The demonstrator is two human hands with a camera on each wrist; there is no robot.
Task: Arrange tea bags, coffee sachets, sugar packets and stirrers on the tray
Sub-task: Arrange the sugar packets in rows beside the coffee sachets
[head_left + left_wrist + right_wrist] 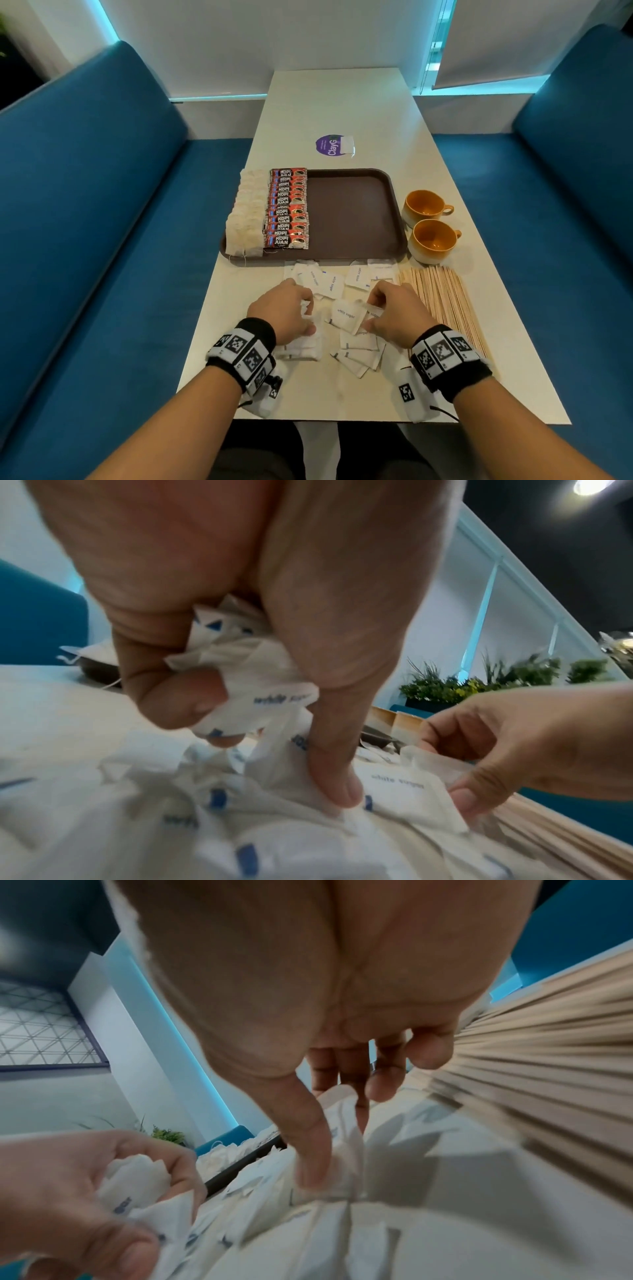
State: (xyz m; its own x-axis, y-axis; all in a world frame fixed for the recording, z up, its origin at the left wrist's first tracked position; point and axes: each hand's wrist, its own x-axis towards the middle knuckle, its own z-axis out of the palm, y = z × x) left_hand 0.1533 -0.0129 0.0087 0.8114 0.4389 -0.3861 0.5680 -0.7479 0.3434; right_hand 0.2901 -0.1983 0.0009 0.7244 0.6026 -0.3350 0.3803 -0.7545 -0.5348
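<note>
White sugar packets (329, 286) lie scattered on the table in front of the brown tray (352, 212). My left hand (306, 313) grips a crumpled bunch of sugar packets (250, 669), and its thumb (337, 785) presses on the pile below. Just to the right, my right hand (371, 313) pinches the edge of one sugar packet (404, 791) lying on the pile. The tray's left side holds a column of tea bags (245, 212) and a column of red coffee sachets (287, 209). Wooden stirrers (442, 298) lie in a row right of my right hand.
Two orange cups (424, 205) (433, 240) stand on the table right of the tray. A purple sticker (330, 145) marks the table behind it. Blue bench seats (102, 205) run along both sides. The tray's right half is bare.
</note>
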